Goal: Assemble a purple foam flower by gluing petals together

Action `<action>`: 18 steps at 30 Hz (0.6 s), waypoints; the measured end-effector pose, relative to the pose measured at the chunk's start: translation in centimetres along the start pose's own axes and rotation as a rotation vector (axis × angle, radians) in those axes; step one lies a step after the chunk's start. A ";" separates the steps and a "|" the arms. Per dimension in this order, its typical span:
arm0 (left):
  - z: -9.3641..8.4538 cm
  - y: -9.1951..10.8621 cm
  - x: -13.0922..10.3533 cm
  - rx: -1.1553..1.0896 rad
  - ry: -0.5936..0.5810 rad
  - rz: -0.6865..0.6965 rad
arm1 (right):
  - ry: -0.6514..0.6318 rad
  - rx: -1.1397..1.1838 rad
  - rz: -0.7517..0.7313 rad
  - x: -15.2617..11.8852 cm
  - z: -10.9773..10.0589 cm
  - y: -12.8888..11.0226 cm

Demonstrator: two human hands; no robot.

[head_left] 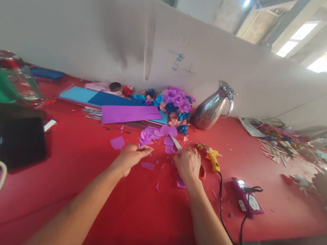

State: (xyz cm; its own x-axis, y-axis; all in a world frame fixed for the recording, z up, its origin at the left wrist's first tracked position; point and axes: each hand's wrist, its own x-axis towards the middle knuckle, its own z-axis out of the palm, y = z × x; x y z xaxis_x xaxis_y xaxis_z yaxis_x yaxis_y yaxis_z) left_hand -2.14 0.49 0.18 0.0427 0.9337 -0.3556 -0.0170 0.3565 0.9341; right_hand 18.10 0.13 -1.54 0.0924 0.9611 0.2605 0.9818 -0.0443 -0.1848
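Observation:
My left hand [133, 156] is closed in a pinch at the base of a purple paper flower [146, 136], which shows just above the fingertips. My right hand [188, 164] is wrapped around a pair of scissors; the scissors' blades [175, 142] point up and left, and part of an orange handle shows beside the palm. Loose purple paper petals [168, 131] lie beyond the blades. Another cut petal [117, 142] rests left of the flower, and a paper piece [147, 165] lies between my hands.
A purple paper strip [131, 114] lies across blue sheets [103, 98]. Behind it sits a bunch of paper flowers [176, 102] beside a metal jug [212, 107]. To the right are a yellow glue gun [214, 160] and a corded purple box [246, 197]. A dark tablet [22, 142] and glass jar [26, 80] stand left.

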 end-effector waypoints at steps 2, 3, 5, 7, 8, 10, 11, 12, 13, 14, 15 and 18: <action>0.1 -0.1 0.0 0.003 -0.001 -0.013 | 0.091 0.159 -0.067 -0.1 0.1 -0.5; 0.2 -0.1 -0.1 0.004 -0.006 -0.021 | 0.142 0.249 -0.134 -0.2 0.1 -0.9; 0.4 -0.3 -0.1 -0.007 -0.035 -0.027 | 0.222 0.387 -0.290 -0.7 0.1 -1.9; 0.6 -0.5 -0.1 -0.032 -0.074 -0.005 | 0.248 0.424 -0.421 -1.2 0.0 -2.9; 0.6 -0.6 -0.1 -0.045 -0.092 0.019 | 0.238 0.414 -0.467 -1.4 -0.1 -3.3; 0.6 -0.9 0.1 -0.052 -0.104 0.067 | 0.194 0.393 -0.509 -1.8 -0.1 -3.9; 0.5 -1.0 0.2 -0.046 -0.094 0.087 | 0.165 0.392 -0.502 -1.9 -0.1 -4.0; 0.4 -1.1 0.3 -0.038 -0.077 0.103 | 0.131 0.392 -0.476 -2.0 -0.1 -4.1; 0.2 -1.2 0.5 -0.032 -0.054 0.118 | 0.088 0.385 -0.437 -2.0 -0.1 -4.1; 0.0 -1.1 0.7 -0.026 -0.026 0.131 | 0.025 0.364 -0.400 -2.1 0.0 -4.1; -0.2 -1.1 0.8 -0.021 0.004 0.145 | -0.056 0.334 -0.371 -2.2 0.0 -4.2; -0.8 -0.6 1.0 0.021 0.118 0.171 | -0.323 0.236 -0.339 -2.3 -0.2 -4.6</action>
State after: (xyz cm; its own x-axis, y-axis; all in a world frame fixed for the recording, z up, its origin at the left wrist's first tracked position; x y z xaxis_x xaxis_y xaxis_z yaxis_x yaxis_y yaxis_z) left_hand -2.92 1.28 -0.77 -0.0762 0.9784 -0.1921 0.0064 0.1931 0.9812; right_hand 13.44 -1.94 -1.14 -0.3163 0.9476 0.0437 0.8800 0.3104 -0.3595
